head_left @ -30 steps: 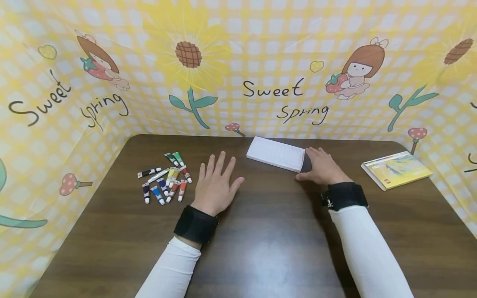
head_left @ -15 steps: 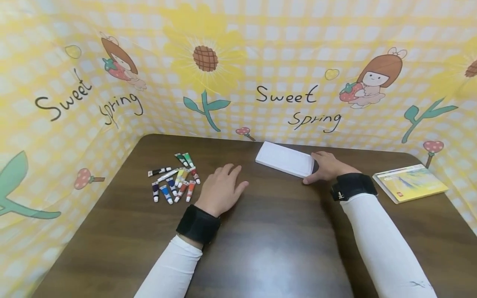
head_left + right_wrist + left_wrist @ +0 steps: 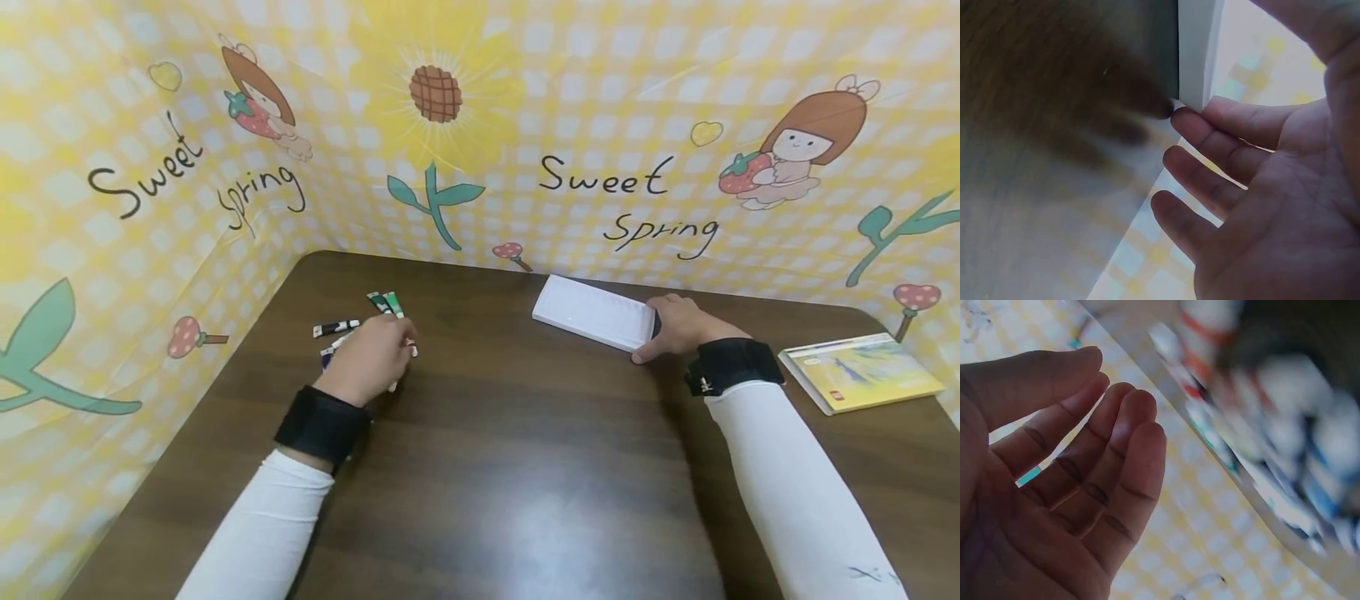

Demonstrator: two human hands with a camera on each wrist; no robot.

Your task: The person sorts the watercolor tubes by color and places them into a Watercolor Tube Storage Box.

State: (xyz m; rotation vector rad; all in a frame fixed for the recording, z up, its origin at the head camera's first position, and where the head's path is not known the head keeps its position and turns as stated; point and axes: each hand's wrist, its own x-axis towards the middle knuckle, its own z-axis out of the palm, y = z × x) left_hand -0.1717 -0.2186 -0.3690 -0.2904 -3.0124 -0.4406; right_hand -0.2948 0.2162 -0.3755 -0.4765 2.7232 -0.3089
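Note:
Small paint tubes lie on the left of the table in the head view; a black tube and a green tube show past my left hand, which covers most of the others. In the left wrist view its fingers are loosely bent with nothing between them and the thumb, and blurred paint tubes lie beyond. At the back of the table is a shallow white box. My right hand holds its right end between thumb and fingers; fingertips meet the box's edge in the right wrist view.
A flat yellow printed box lies at the right side of the dark wooden table. A yellow checked cloth with flowers and lettering stands around the table's back and left side.
My left hand has moved left from beside the paint tubes to over them, its fingers going from spread to bent. The right hand stays at the white box's end. The head view has shifted.

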